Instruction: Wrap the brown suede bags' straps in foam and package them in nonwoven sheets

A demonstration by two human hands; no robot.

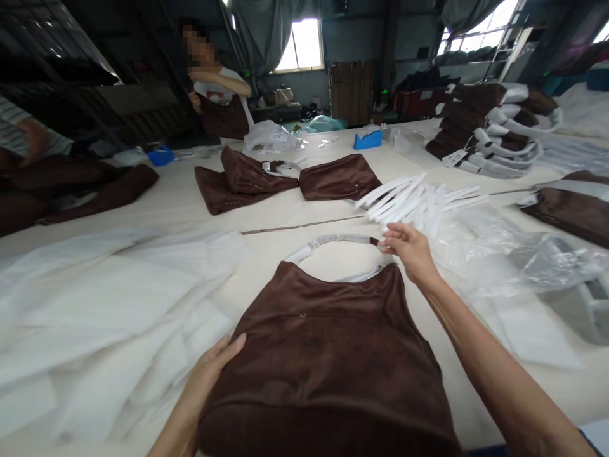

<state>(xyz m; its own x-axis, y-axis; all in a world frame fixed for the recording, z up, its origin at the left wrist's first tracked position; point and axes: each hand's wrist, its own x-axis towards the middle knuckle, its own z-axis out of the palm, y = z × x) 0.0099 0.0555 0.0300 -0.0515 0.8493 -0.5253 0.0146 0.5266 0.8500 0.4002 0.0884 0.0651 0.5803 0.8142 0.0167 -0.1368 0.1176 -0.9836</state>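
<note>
A dark brown handbag (328, 349) lies before me on the table, with a small zip pull showing on its front. Its looped handle (333, 240) is mostly wrapped in white padding, and a bare brown patch shows near the right end. My right hand (406, 251) pinches the handle there, thumb and fingertips together. At the bag's left side, my left hand (216, 358) grips the edge, thumb on the front; its other fingers are partly hidden. Just beyond my right hand lies a pile of white foam strips (419, 200).
Thin white sheets (109, 317) spread over the left, clear plastic bags (518, 260) at right. More brown bags (337, 178) lie ahead, with a stack (490, 127) behind right. A blue tape dispenser (368, 139) stands farther back. One person (219, 89) holds a bag; another (28, 133) is at far left.
</note>
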